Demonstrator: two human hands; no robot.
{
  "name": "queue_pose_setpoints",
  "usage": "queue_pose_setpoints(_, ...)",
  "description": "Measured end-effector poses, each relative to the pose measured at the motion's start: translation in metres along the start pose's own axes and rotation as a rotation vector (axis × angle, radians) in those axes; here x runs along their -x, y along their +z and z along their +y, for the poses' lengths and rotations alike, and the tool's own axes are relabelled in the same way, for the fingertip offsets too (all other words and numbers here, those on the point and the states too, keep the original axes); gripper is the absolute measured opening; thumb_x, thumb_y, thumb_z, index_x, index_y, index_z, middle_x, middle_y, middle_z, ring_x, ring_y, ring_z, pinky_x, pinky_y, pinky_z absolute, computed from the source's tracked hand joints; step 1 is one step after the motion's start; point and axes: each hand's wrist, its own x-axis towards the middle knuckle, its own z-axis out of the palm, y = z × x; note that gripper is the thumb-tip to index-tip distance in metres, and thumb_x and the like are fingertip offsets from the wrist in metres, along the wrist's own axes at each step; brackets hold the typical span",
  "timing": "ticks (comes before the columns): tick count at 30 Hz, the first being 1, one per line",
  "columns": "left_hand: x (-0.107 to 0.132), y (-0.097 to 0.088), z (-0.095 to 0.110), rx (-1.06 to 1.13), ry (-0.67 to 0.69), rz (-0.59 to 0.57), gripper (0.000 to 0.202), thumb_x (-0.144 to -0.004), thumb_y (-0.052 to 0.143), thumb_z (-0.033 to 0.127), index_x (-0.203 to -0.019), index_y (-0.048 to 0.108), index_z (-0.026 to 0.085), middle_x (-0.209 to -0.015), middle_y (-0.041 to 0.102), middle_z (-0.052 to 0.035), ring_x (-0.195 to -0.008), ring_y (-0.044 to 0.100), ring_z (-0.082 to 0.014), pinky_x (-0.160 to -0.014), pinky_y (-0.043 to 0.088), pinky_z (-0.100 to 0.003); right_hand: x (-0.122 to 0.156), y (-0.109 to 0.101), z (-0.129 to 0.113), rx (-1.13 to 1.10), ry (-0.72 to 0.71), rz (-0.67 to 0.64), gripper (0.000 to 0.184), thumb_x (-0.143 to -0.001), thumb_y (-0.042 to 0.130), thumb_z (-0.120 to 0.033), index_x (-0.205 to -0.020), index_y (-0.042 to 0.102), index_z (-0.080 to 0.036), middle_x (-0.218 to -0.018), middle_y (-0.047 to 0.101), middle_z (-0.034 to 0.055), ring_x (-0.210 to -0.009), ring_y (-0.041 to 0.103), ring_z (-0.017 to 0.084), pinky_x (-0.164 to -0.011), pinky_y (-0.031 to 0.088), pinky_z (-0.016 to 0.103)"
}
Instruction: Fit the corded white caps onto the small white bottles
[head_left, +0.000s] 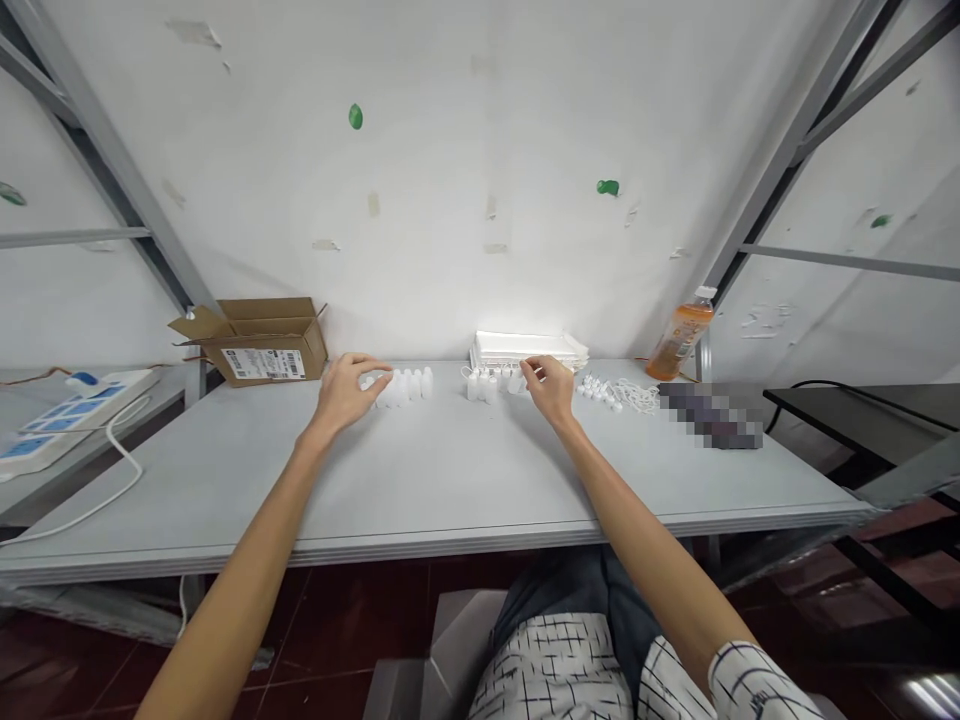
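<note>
At the left of the grey table, my left hand (346,392) bends its thumb and forefinger round the near end of a row of small white bottles (415,385); the fingers partly hide the bottle between them. My right hand (551,388) is closed in a pinch at the table's centre right, against a small white bottle (517,382). Just left of it stands a cluster of similar small white pieces (482,384), too small to make out in detail. Several small white parts (600,391) lie to the right of my right hand.
Behind my right hand is a stack of white trays (529,345). White cord (636,396) and an orange drink bottle (681,335) are farther right, near a blurred dark object (712,415). An open cardboard box (274,345) stands back left; a power strip (71,420) lies far left.
</note>
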Motion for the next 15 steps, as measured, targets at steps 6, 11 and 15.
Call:
queue_pose_setpoints(6, -0.004, 0.026, 0.011, -0.237, 0.117, 0.009, 0.022, -0.08, 0.059, 0.04, -0.09, 0.075, 0.027, -0.122, 0.054, -0.0089, -0.119, 0.042, -0.031, -0.1, 0.03, -0.049, 0.004, 0.001, 0.006, 0.031, -0.015, -0.078, 0.022, -0.086, 0.052, -0.035, -0.075, 0.064, -0.02, -0.081, 0.067, 0.0049, -0.059, 0.059, 0.016, -0.064, 0.042, 0.03)
queue_pose_setpoints(11, -0.002, 0.032, 0.011, -0.299, 0.182, -0.004, 0.021, -0.08, 0.061, 0.037, -0.088, 0.075, 0.024, -0.12, 0.054, -0.0107, -0.118, 0.041, -0.032, -0.099, 0.029, -0.05, 0.004, 0.006, 0.006, 0.065, -0.028, -0.149, 0.023, -0.088, 0.051, -0.034, -0.076, 0.065, -0.02, -0.08, 0.067, 0.0044, -0.058, 0.058, 0.015, -0.064, 0.041, 0.029)
queue_pose_setpoints(15, 0.0, 0.035, 0.012, -0.327, 0.196, -0.02, 0.022, -0.081, 0.058, 0.033, -0.088, 0.075, 0.02, -0.119, 0.055, -0.0126, -0.117, 0.043, -0.0319, -0.098, 0.031, -0.049, 0.004, 0.009, 0.003, 0.096, -0.05, -0.178, 0.021, -0.088, 0.051, -0.029, -0.076, 0.065, -0.019, -0.08, 0.067, 0.0032, -0.058, 0.058, 0.014, -0.065, 0.042, 0.028)
